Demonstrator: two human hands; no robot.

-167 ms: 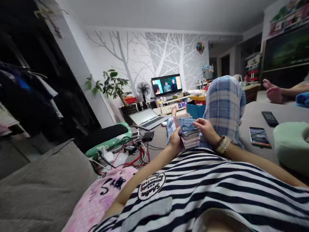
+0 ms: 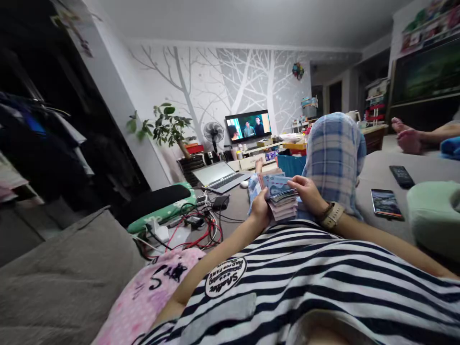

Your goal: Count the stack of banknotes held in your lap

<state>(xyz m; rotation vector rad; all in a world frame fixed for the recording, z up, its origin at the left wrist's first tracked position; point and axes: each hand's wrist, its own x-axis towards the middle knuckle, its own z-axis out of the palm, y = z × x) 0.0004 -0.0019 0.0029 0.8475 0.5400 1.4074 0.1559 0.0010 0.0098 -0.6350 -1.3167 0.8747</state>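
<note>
A bundle of banknotes [image 2: 283, 210] rests over my lap, its lower part bent toward me in layers. My left hand [image 2: 260, 208] is closed on the bundle's left side, the thumb pressed along the edge. A bluish note [image 2: 276, 184] with a printed portrait faces me at the front of the upper part, and pinkish notes show behind it at the left. The fingers of my right hand [image 2: 309, 192] pinch the bluish note's upper right corner. A watch and a bracelet are on my right wrist.
My raised knee in plaid trousers [image 2: 332, 153] stands beyond my right hand. An open laptop [image 2: 226, 179] and tangled cables [image 2: 206, 227] lie to the left. At the right are a phone [image 2: 386, 203], a remote [image 2: 401, 177], a pale green cushion [image 2: 433, 211] and another person's feet [image 2: 408, 138].
The upper part of the notes has shifted very slightly to the left. Both hands keep nearly the same place and grip.
</note>
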